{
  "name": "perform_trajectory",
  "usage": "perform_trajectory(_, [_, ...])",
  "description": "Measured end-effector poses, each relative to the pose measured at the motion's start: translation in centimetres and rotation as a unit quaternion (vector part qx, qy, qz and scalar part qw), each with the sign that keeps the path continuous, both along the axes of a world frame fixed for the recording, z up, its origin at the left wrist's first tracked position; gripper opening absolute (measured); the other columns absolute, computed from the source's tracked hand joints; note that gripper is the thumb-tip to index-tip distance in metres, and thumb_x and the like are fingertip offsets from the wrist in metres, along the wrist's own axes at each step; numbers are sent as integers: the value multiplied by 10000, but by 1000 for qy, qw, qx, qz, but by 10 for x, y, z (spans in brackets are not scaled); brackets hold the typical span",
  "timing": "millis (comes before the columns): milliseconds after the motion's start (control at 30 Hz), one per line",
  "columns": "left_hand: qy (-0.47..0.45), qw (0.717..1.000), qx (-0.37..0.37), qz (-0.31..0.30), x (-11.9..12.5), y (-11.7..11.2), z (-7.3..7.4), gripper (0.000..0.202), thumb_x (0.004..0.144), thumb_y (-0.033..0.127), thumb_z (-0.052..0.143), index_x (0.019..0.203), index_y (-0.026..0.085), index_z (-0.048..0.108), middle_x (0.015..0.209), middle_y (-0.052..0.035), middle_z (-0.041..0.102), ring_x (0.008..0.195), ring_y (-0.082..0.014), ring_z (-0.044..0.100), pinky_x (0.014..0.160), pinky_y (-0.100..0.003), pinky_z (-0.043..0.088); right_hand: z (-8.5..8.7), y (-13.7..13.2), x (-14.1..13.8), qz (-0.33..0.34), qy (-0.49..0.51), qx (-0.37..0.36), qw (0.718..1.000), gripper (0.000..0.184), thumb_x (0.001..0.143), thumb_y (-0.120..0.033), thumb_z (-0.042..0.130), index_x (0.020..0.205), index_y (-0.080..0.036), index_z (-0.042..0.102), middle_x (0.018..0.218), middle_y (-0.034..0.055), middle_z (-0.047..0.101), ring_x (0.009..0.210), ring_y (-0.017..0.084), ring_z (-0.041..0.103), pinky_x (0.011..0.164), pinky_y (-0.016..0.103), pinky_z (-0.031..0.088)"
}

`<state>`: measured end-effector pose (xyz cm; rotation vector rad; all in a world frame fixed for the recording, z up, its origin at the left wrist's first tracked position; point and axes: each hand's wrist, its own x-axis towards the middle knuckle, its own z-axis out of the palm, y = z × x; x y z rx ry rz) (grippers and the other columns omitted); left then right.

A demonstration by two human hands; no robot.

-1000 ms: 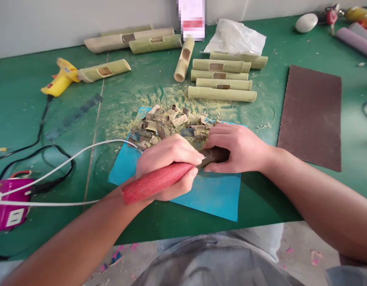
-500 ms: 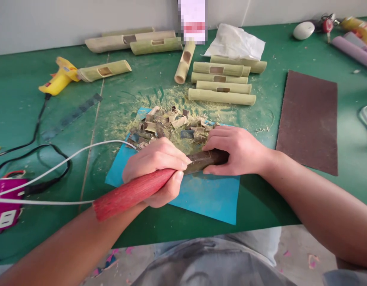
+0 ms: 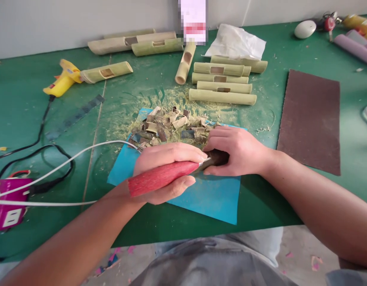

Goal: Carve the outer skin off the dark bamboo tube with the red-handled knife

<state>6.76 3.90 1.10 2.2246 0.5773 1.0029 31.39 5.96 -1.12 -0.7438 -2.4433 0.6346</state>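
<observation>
My left hand (image 3: 167, 155) grips a carving knife (image 3: 162, 178) by its thick red handle. Only a short bit of its pale blade shows past my fingertips, against a dark brown bamboo piece (image 3: 217, 157). Thumb and fingers of my right hand (image 3: 235, 149) clasp that piece from the right and hide much of it. Both hands are over a blue sheet (image 3: 211, 198). Just beyond them lies a heap of cut scraps (image 3: 171, 123), some pale and some dark, with yellowish dust around it.
Several notched bamboo tubes (image 3: 221, 97) lie at the back, some under white paper (image 3: 237, 41). A yellow glue gun (image 3: 64, 77) rests at left, above a magenta box (image 3: 10, 198) with cables. At right is a brown sheet (image 3: 310, 123). A white cable (image 3: 91, 147) runs to the blue sheet.
My left hand has slid right along the dark bamboo piece with the knife, close to my right hand. Its thumb has come away from the piece. My right hand has stayed in place.
</observation>
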Motion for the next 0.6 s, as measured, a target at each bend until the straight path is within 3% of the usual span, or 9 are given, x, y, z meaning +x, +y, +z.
perform_trajectory(333, [7,1000,23,-1,8,1,0,176,883,230,797,1045,234,727,1019,-42,825,948,-200,797,870,-335,666,0,-1,-1,-1,7,-2,1000,196,852,-357,762,842,-194,653,779,4,592,754,160,515,697,299,384])
perform_trajectory(600, [-12,999,18,37,11,-2,3,148,854,113,692,938,235,694,872,-38,790,796,-190,743,721,-360,632,0,0,1,-4,5,-6,1000,272,864,-435,763,849,-187,654,797,14,597,766,169,520,703,307,397])
